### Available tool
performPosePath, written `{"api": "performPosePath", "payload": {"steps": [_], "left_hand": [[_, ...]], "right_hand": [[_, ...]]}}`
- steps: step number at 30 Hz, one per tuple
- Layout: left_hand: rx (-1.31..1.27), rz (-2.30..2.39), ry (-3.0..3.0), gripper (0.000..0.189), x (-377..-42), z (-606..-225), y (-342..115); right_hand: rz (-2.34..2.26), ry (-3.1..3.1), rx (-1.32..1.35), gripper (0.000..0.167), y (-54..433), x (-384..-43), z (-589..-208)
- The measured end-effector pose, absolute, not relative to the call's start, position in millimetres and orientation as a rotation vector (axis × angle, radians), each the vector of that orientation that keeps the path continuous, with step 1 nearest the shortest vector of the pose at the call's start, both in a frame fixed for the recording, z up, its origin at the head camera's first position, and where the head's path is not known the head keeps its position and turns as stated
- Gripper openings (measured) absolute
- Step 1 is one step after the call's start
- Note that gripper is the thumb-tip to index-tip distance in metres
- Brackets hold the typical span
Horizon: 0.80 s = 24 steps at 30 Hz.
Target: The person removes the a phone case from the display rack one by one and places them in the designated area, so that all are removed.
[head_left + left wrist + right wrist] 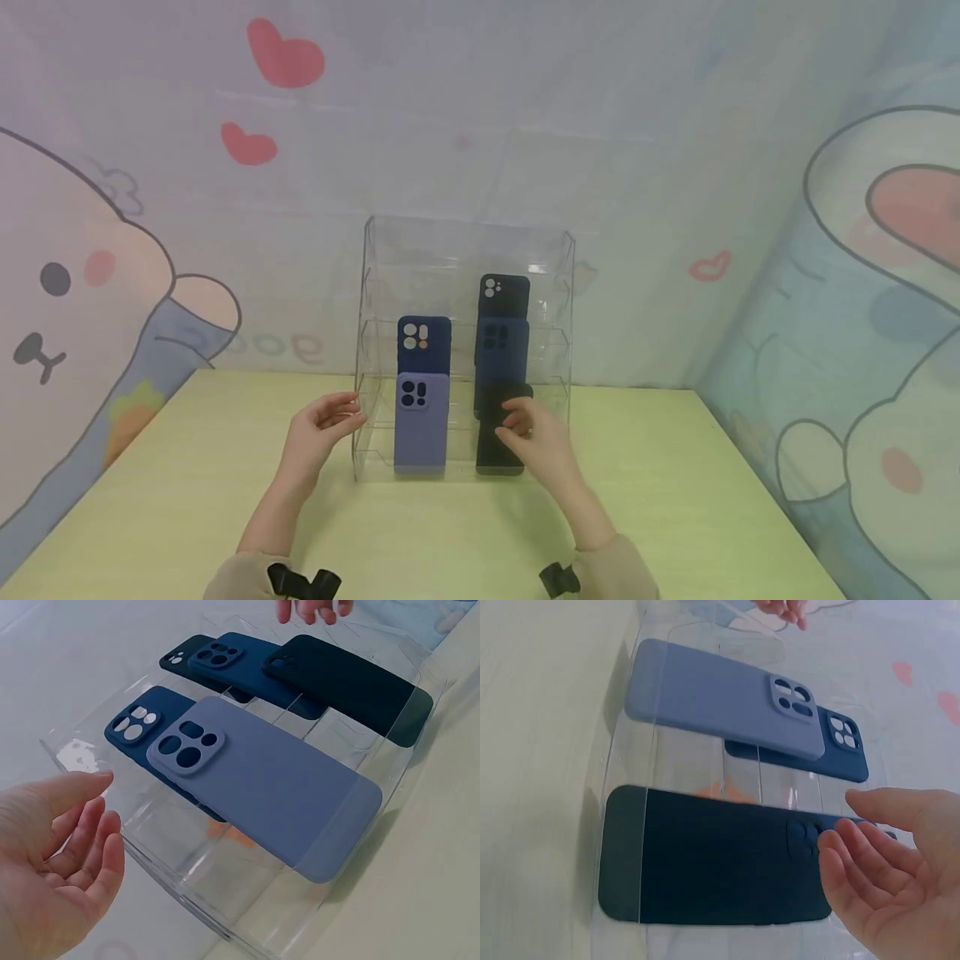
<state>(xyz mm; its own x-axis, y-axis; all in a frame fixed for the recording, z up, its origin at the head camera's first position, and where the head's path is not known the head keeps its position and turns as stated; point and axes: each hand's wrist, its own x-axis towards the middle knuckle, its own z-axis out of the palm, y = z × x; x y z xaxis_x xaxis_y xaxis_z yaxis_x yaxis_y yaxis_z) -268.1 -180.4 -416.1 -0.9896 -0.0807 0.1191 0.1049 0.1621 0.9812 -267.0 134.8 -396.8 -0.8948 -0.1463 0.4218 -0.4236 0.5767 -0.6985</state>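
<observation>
The setting-out in front of you looked well along, as far as could be judged: in the clear rack (450,242), the left column held the lilac case (422,433) near and the navy case (435,358) farther back, while the right column held the black case (495,454) near, the blue case (504,357) behind it and the dark case (513,293) farthest. The left column had one case fewer, so perhaps a place there was left to fill; whether you had more to add could not be told. Your left hand (322,429) hung by the rack's left side, thumb and fingers spread apart, pinching nothing, with the lilac case to its right and apart from the fingertips; contact with the rack's edge could not be told. Your right hand (543,435) hovered by the far end of the black case, thumb apart from loosely bent fingers, gripping nothing; the left wrist view showed a gap between fingertips and case.
</observation>
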Motion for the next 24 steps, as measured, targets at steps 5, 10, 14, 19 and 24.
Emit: {"api": "performPosePath", "payload": {"steps": [5, 10, 14, 19, 24], "left_hand": [[0.028, -2.03, -2.21, 0.053, -270.9, -424.6, -182.8], [0.066, -2.04, -2.194, 0.053, -272.6, -431.1, -185.6], [0.086, -2.04, -2.219, 0.054, -273.6, -436.5, -188.2], [0.087, -2.064, -2.222, 0.055, -275.6, -442.8, -188.8], [0.059, -2.083, -2.21, 0.056, -277.3, -448.3, -187.8]], "right_hand": [[1.318, -2.478, 0.456, 0.027, 118.6, -274.7, -390.0], [1.376, -2.424, 0.455, 0.024, 100.8, -280.1, -383.7], [1.392, -2.385, 0.475, 0.024, 88.2, -285.9, -382.9], [1.374, -2.396, 0.441, 0.027, 75.3, -294.5, -384.3], [1.365, -2.41, 0.406, 0.031, 65.2, -303.6, -388.6]]}}
